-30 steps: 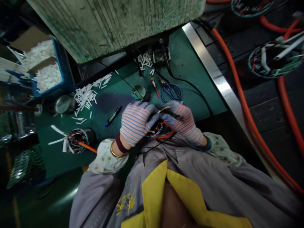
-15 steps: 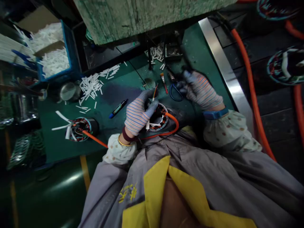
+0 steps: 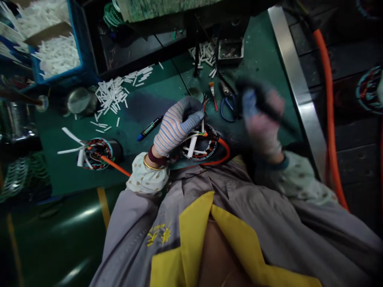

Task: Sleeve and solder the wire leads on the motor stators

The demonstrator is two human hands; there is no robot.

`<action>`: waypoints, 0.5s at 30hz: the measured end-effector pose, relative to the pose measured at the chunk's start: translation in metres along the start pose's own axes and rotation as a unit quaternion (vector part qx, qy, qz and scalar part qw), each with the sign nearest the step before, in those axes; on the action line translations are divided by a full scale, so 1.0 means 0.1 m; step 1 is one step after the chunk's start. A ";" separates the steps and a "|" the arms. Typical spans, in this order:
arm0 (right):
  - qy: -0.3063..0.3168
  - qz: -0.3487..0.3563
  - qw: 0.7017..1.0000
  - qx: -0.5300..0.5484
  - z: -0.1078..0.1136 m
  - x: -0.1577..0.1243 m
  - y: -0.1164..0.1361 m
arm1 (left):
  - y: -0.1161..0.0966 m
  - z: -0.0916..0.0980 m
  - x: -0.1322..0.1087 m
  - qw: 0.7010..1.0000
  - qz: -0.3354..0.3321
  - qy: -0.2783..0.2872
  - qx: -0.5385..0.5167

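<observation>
My left hand, in a striped glove, pinches thin wires with a white sleeve above a round wound coil part. An orange cable runs out of that part. Off to the right, my right hand is blurred by motion and wrapped round a dark, long tool that I cannot make out clearly. Blue-handled scissors and a small red brush lie between the hands. A blue marker rests left of my left hand.
A second coil part with white sleeves sits at the left. Loose white tubes lie behind it, near a metal cup and a blue bin. A small metal tray is at the back; a metal edge borders the right.
My right hand has moved right, away from the scissors, with a dark tool now in it. My left hand stays at the wires. The view has shifted a little.
</observation>
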State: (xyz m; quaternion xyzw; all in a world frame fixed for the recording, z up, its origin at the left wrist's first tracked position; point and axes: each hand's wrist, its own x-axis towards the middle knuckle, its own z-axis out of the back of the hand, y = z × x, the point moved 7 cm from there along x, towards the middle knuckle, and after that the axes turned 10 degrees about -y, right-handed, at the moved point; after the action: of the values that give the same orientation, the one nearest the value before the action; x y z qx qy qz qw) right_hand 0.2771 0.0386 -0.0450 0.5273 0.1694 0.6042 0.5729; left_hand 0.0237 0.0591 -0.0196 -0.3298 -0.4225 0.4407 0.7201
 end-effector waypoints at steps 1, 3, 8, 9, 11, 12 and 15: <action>-0.021 -0.004 1.000 0.005 0.05 -0.28 0.13 | 0.03 0.00 -0.02 1.000 -0.003 -0.026 0.004; -0.037 -0.011 0.999 0.030 0.09 -0.74 0.38 | 0.08 0.01 -0.09 0.997 -0.011 -0.079 0.008; -0.090 -0.013 0.993 0.081 0.03 -0.73 0.59 | 0.13 0.05 -0.23 0.991 0.012 -0.134 -0.015; -0.107 0.015 0.992 0.062 -0.02 -0.60 0.58 | 0.15 0.06 -0.23 0.989 0.026 -0.140 -0.026; -0.138 0.075 0.988 -0.001 -0.16 -0.35 0.50 | 0.16 0.10 -0.20 0.986 0.039 -0.157 -0.050; -0.143 0.095 0.985 -0.030 -0.24 -0.26 0.44 | 0.17 0.11 -0.18 0.984 0.040 -0.162 -0.060; -0.107 0.098 0.986 -0.079 -0.41 -0.20 0.23 | 0.20 0.15 -0.11 0.981 0.048 -0.181 -0.051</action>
State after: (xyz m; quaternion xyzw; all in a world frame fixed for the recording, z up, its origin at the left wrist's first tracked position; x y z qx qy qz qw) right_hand 0.2268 0.0309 -0.0513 0.5559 0.0062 0.6088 0.5660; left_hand 0.0004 0.0584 -0.0332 -0.3007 -0.5517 0.5048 0.5920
